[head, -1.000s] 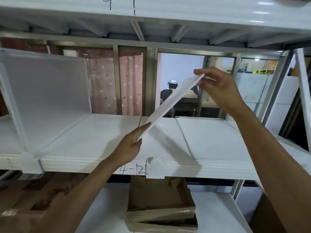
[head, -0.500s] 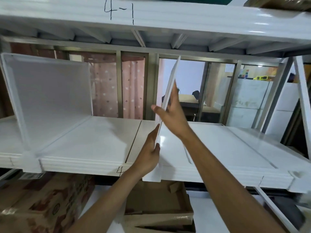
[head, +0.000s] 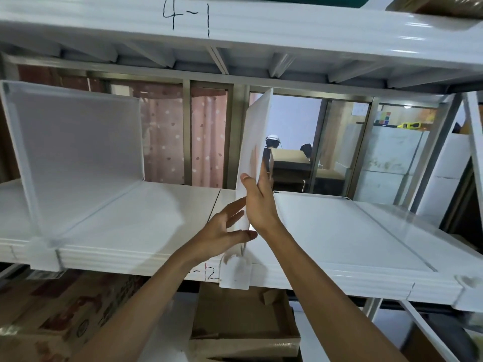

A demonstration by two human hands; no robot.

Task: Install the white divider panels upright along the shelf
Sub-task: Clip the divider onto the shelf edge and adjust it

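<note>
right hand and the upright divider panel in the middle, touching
Touching. The head view shows the right hand pinching the divider panel, thumb on its left face, fingers behind.

One white divider panel [head: 73, 152] stands upright at the left end of the white shelf [head: 156, 218]. A second panel [head: 252, 142] is almost upright at the middle, leaning a little, its edge toward me.

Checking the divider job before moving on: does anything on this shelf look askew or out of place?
The middle divider panel looks tilted slightly right, held by the right hand, the left hand touching it. A second panel lies flat on the shelf rather than upright.
</note>
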